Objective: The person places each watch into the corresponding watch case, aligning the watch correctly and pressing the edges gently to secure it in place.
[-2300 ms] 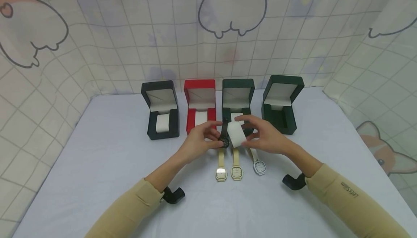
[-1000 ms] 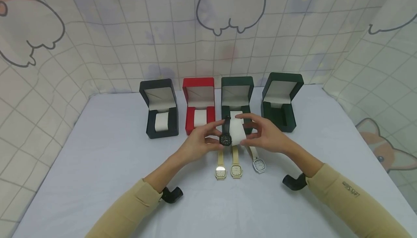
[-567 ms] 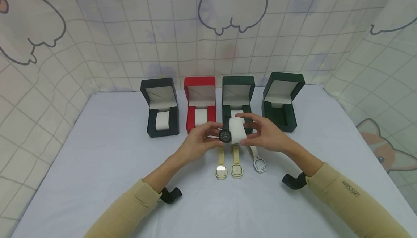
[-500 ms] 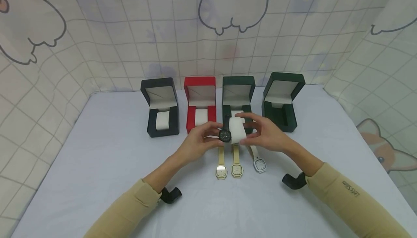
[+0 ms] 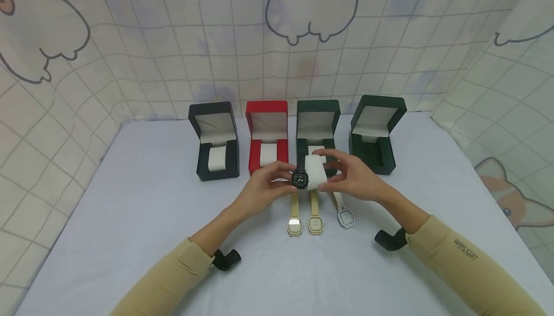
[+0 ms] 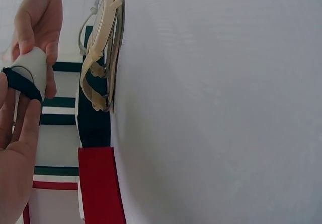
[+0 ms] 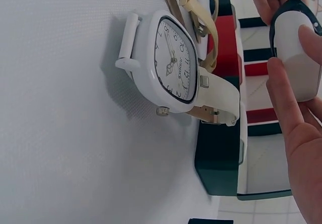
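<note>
In the head view my left hand (image 5: 265, 185) pinches a black wristwatch (image 5: 299, 179), its dial facing up toward the camera. My right hand (image 5: 356, 176) grips a white watch cushion (image 5: 316, 172) just to the right of the dial. Both wrist views show the dark strap (image 6: 24, 84) looped around one end of the cushion (image 7: 294, 43). Near the hands lie two cream-yellow watches (image 5: 295, 225) and a white watch (image 5: 346, 218), whose square-round face shows large in the right wrist view.
Along the back of the white table (image 5: 151, 200) stand open watch boxes: a black one (image 5: 201, 159), a red one (image 5: 283, 148), a green one (image 5: 301, 146) partly behind the hands, and a green one (image 5: 387, 155) at right with no cushion in it. A patterned cloth (image 5: 216, 42) hangs behind.
The black watch, first tilted beside the cushion, now faces up with its strap around the cushion's end. The cushion has turned more upright. Both hands stay nearly in place.
</note>
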Available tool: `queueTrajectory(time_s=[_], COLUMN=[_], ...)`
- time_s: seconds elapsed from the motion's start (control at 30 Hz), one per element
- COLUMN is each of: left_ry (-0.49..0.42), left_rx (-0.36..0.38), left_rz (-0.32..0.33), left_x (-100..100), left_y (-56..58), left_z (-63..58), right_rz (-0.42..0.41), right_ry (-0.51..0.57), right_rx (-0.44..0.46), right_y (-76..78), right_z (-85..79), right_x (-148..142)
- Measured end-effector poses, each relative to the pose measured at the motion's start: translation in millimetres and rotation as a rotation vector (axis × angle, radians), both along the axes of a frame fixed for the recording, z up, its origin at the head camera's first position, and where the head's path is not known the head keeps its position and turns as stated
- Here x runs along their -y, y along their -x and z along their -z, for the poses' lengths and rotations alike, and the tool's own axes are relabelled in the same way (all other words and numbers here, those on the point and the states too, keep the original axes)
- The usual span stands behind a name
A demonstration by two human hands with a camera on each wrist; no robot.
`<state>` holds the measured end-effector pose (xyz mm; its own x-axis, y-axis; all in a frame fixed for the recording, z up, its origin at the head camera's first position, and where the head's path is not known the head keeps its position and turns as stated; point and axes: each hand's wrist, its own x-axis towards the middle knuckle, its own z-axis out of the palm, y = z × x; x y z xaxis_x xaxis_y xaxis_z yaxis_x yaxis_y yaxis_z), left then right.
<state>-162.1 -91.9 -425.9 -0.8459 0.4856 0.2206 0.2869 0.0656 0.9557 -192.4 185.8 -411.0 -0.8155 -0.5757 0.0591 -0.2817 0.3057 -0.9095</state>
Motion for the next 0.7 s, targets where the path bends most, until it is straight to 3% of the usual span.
queueTrajectory(time_s=[0.7], left_ry=[-0.042], left_rx=[-0.091], left_rz=[-0.027], left_x=[-4.7], left_y=[-4.5], left_z=[-1.1], right_rz=[0.021], right_ry=[-0.007], right_rx=[-0.036], right_y=[-2.3], right_z=[-8.6], right_x=[-0.6])
